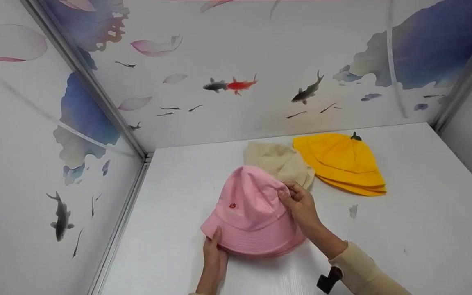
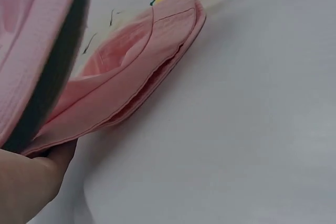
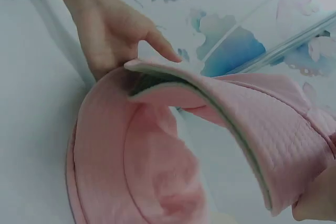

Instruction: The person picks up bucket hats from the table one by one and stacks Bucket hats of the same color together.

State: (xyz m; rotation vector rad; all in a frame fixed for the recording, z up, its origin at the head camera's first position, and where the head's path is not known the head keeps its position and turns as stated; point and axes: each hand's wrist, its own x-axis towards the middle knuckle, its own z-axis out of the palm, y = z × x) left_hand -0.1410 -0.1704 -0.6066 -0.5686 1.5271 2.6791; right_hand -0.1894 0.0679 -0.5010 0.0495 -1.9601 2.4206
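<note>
A pink bucket hat (image 1: 246, 205) with a small red emblem is held up over the white table, its crown upward. My left hand (image 1: 214, 256) grips the brim at the lower left, thumb on top of it. At the right side of the crown, my right hand (image 1: 301, 207) pinches the cloth between thumb and fingers. Both wrist views show a green underside on this hat's brim. Below it a second layer of pink brim (image 2: 131, 87) hangs apart from the upper one, over the table. In the right wrist view the left hand (image 3: 113, 32) is at the brim edges.
Behind the pink hat lies a beige hat (image 1: 275, 159), partly covered. Yellow hats (image 1: 338, 164), stacked flat, lie beside it at the back right. Panels printed with fish and petals (image 1: 260, 61) wall the white table (image 1: 170, 196) at the back and sides.
</note>
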